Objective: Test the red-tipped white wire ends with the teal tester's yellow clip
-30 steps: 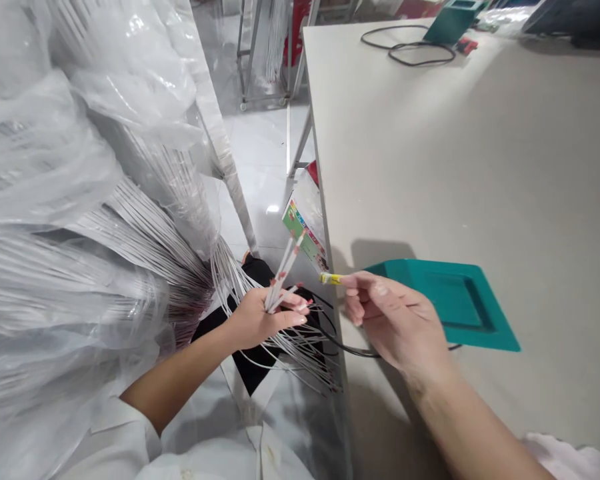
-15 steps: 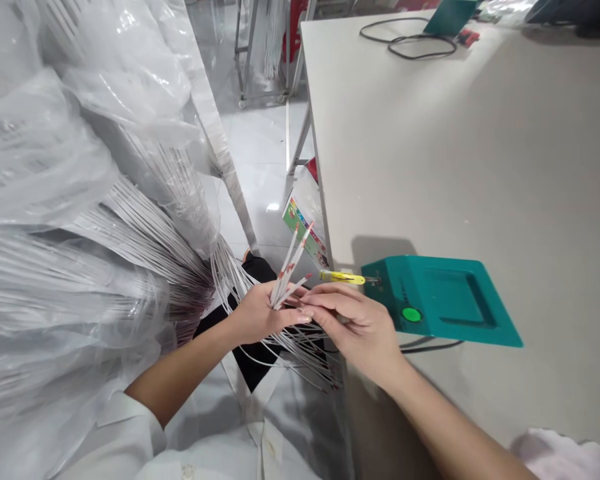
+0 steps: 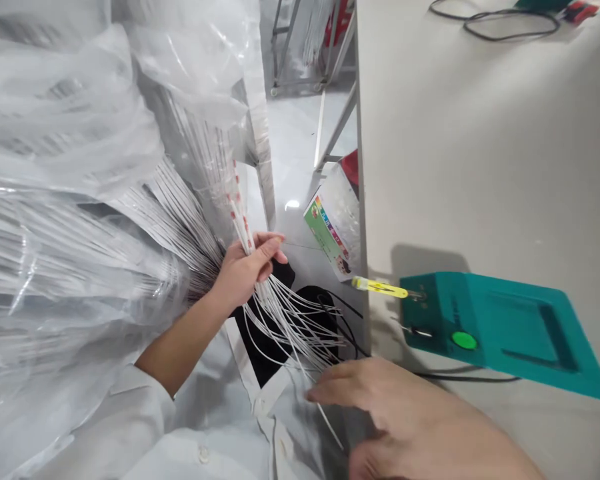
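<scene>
My left hand [image 3: 243, 270] is closed around a bunch of thin white wires with red tips [image 3: 240, 210], which stand upward out of its fist. More white wires [image 3: 295, 323] fan out below it toward the table edge. My right hand [image 3: 405, 417] reaches low at the table's front edge, fingers extended and together, fingertips at the loose wire ends; nothing shows in its grip. A teal box with a green button [image 3: 500, 330] lies on the table, and a yellow-handled probe [image 3: 380, 287] sticks out of its left side.
Large clear plastic bags of white wire bundles [image 3: 70, 200] fill the left. A pale table [image 3: 480, 147] takes up the right, with a black cable loop [image 3: 495, 23] at its far end. A colourful packet [image 3: 330, 230] hangs by the table edge over a glossy floor.
The view shifted left. My left hand raised its wire bunch and turned it upright. My right hand left the bunch and dropped to the loose wire ends at the table edge.
</scene>
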A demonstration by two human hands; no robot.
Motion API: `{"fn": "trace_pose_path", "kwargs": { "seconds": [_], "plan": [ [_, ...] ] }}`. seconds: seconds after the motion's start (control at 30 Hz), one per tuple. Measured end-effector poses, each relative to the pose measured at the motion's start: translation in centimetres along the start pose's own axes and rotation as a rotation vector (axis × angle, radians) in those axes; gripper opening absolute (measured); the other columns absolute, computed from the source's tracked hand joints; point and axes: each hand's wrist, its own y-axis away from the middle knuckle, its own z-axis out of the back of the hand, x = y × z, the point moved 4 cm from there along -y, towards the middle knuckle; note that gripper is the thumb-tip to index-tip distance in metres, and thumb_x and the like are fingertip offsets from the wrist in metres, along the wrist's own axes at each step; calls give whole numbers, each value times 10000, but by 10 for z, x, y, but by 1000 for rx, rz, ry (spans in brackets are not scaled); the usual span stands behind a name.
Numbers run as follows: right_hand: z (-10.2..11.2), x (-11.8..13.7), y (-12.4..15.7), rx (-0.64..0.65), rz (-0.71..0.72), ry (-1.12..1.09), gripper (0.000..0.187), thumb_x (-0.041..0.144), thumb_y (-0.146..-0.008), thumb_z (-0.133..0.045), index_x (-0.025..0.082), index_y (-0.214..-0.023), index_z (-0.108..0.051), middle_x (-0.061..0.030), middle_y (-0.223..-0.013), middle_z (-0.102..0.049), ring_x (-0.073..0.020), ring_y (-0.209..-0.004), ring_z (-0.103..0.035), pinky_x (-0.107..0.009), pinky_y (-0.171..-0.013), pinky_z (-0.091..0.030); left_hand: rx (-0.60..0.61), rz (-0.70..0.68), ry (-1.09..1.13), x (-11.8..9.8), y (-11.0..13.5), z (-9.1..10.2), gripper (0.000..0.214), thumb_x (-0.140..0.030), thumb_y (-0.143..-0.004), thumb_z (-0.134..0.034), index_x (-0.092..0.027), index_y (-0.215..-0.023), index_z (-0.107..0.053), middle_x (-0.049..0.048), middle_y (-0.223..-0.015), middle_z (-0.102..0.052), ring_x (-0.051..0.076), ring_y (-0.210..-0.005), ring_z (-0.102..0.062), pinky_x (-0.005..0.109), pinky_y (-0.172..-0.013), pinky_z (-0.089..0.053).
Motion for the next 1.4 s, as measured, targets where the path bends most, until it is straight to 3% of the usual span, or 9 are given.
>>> {"fn": "trace_pose_path", "kwargs": {
  "seconds": [0.1,0.2,0.33,0.53,0.8,0.93,1.03,1.23,1.4],
  "plan": [
    [-14,-15,-10,-69,-161,-127,244,409,-788,-587,216,-917,-660,-36,-764,-666,-147,-638,-606,-250,-550,-489,144,77,-39,7,10,-18,234,-335,-736,-646,-133,-853,-641,2,-616,-613,22,-390,-385,187,-368,-249],
    [-23,-33,-20,-389,-369,-221,215,312,-847,-503,212,-1000,-616,-55,-847,-670,-155,-682,-609,-291,-620,-511,278,159,-13,15,20,-37,254,-343,-717,-658,-133,-860,-639,-1,-617,-604,32,-418,-409,197,-397,-297],
    [-49,-42,-39,-382,-300,-261,179,263,-849,-446,178,-837,-602,-72,-825,-667,-180,-722,-610,-319,-645,-506,369,290,15,23,27,-54,270,-349,-679,-680,-117,-810,-634,-6,-586,-580,32,-407,-404,201,-405,-313],
    [-60,-59,-42,-377,-356,-381,261,302,-870,-415,178,-799,-634,-39,-701,-653,-178,-670,-600,-310,-637,-502,234,291,-22,40,24,-51,267,-224,-631,-718,-131,-868,-639,-9,-667,-601,71,-593,-548,202,-585,-438],
    [-43,-56,-38,-297,-394,-259,227,270,-853,-439,178,-767,-628,-26,-696,-636,-153,-623,-574,-258,-567,-442,119,320,6,59,24,-41,322,-361,-671,-698,-125,-866,-598,25,-698,-652,111,-628,-615,242,-634,-489],
    [-15,-50,-23,-610,-456,-167,279,341,-856,-462,184,-675,-605,-9,-593,-594,-134,-543,-533,-246,-522,-409,71,251,55,58,21,-32,358,-380,-677,-696,-120,-896,-582,24,-691,-653,93,-566,-592,228,-594,-470],
    [-2,-50,-14,-888,-432,-276,228,365,-843,-499,179,-827,-631,-27,-709,-643,-140,-623,-576,-247,-574,-447,176,239,2,57,23,-33,348,-395,-681,-688,-112,-857,-587,25,-662,-638,82,-514,-551,221,-546,-442],
    [-3,-54,-14,-882,-382,-311,210,316,-809,-564,190,-659,-639,-9,-614,-592,-128,-590,-528,-247,-560,-423,477,224,-195,57,34,-44,279,-389,-767,-597,-111,-750,-601,35,-679,-614,77,-529,-519,215,-536,-425],
    [-6,-55,-16,-915,-369,-467,228,336,-800,-564,175,-640,-589,2,-592,-544,-106,-543,-488,-233,-523,-411,161,234,-59,61,25,-34,274,-397,-747,-615,-133,-786,-548,22,-678,-620,105,-566,-580,230,-567,-466]
  ]
}}
